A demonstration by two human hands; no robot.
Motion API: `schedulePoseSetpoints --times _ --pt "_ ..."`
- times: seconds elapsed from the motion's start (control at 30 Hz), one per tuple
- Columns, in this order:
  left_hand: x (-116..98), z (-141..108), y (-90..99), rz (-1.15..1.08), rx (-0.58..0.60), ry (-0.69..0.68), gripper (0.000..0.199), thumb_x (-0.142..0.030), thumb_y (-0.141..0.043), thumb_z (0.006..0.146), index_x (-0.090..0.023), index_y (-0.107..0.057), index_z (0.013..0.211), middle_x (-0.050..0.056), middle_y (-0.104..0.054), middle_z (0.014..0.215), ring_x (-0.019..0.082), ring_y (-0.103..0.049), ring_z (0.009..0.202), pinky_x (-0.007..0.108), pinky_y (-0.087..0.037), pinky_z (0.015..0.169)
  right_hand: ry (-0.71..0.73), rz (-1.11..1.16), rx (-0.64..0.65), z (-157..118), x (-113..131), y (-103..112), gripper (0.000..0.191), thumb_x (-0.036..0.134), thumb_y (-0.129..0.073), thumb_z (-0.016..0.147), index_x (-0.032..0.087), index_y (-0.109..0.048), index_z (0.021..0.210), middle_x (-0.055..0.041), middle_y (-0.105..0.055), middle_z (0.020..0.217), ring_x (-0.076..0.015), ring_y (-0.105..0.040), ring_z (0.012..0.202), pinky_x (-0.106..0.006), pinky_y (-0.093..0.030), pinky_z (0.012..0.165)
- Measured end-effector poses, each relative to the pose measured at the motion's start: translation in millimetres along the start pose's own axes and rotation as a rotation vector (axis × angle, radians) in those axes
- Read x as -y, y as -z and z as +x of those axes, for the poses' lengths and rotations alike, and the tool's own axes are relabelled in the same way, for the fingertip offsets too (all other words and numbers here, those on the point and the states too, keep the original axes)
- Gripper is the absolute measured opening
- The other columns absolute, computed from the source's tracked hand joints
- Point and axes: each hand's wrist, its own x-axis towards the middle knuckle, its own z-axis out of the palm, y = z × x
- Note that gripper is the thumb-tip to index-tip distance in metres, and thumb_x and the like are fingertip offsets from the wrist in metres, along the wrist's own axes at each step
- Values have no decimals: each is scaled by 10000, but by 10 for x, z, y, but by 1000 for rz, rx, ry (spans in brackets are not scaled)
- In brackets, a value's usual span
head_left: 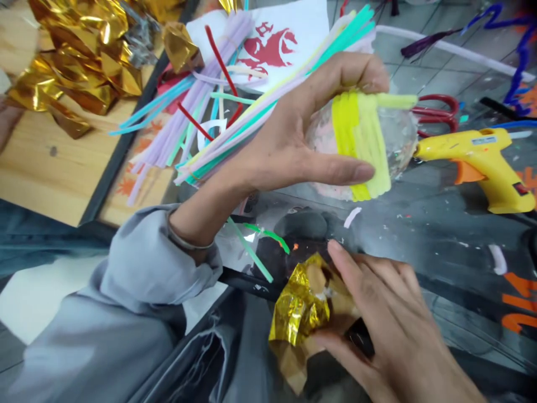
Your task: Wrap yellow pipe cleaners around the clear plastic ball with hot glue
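Observation:
My left hand (293, 134) is closed around a rounded, partly see-through body (323, 131), held above the dark table. Bright and pale yellow pipe cleaners (361, 145) band it side by side, and one pale end sticks out to the right. My thumb presses on the near side of the band. Lower down, my right hand (377, 319) has thumb and forefinger spread wide around a crumpled piece of gold foil paper (300, 308) at the table's near edge. The thumb overlaps the foil; whether it grips it is not plain.
A yellow glue gun (482, 151) and red-handled scissors (440, 115) lie to the right. Pipe cleaner bundles (201, 95) and a white sheet with a red print (302, 33) are behind. More gold foil (84, 50) lies on the wooden table (46, 168) at left.

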Motion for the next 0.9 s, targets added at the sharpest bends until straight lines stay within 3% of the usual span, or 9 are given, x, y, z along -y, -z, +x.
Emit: schedulePoseSetpoints --times 0.13,0.23,0.37,0.5,0.67,0.8,0.9 --pt "-4 2 -8 -72 -33 53 585 -614 -755 695 -273 -526 1112 23 -552 1250 310 -506 1347 444 -431 1131 28 -30 -61 -52 64 -83 408 235 -581 928 155 -573 1327 -91 -726 1074 -232 -612 972 -364 -446 836" --pt "-44 5 -23 -107 -64 142 679 -627 -789 655 -204 -528 1118 61 -561 1256 362 -453 1377 479 -379 1151 102 -38 -134 -113 79 -148 286 138 -519 937 184 -659 1181 -69 -734 1051 -218 -576 985 -360 -413 854" --pt "-69 -3 -41 -149 -100 241 717 -611 -832 600 -193 -552 1110 74 -582 1265 394 -405 1401 477 -376 1154 197 -141 -134 -148 89 -178 354 133 -377 980 175 -697 1124 -67 -759 1035 -210 -584 963 -376 -398 818" --pt "-50 -23 -58 -142 -113 264 683 -581 -831 587 -261 -570 1132 8 -552 1253 351 -447 1396 478 -417 1122 253 -278 -23 -157 98 -166 287 196 -477 968 173 -698 1149 -62 -761 1094 -209 -616 987 -389 -392 812" --pt "-13 -20 -70 -157 -145 282 672 -530 -864 567 -272 -589 1122 25 -572 1249 347 -466 1385 478 -434 1123 252 -368 -60 -207 128 -249 283 163 -451 976 156 -688 1133 -85 -759 1053 -229 -628 992 -415 -385 816" --pt "10 0 -74 -156 -126 208 686 -560 -861 567 -266 -588 1124 29 -591 1263 334 -487 1362 471 -399 1162 199 -329 -124 -190 139 -287 246 143 -467 977 174 -692 1072 -76 -758 999 -223 -630 967 -399 -382 808" --pt "22 4 -87 -113 -133 229 699 -607 -838 573 -272 -589 1133 14 -596 1231 335 -479 1376 479 -396 1153 159 -213 -119 -104 149 -253 176 189 -509 985 179 -685 985 -54 -745 917 -185 -622 847 -369 -380 784"
